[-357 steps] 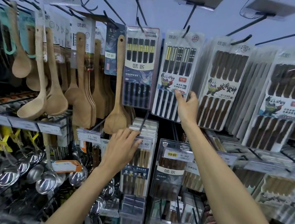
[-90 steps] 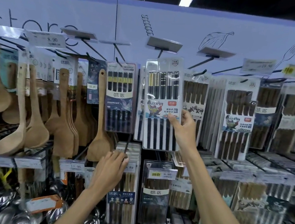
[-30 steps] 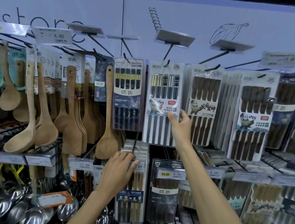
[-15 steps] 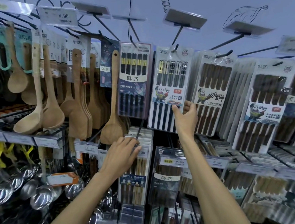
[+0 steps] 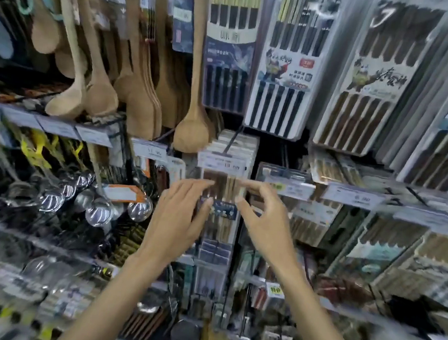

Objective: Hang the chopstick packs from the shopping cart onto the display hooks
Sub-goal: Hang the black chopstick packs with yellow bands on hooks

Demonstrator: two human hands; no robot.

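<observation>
Under the wooden spoon (image 5: 192, 129), the left hand (image 5: 178, 220) rests straight fingers on a hanging chopstick pack (image 5: 225, 190); the right hand (image 5: 264, 222) pinches its right edge

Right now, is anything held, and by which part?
Left hand touches the left edge of the chopstick pack, right hand the right edge; blur hides any hold.

Upper chopstick packs (image 5: 289, 64) and wooden spoons (image 5: 195, 86) cut off at the top, price tags (image 5: 224, 165) too smeared to read, unclear whether the right hand (image 5: 264, 222) grips the middle pack (image 5: 219, 223)
</observation>
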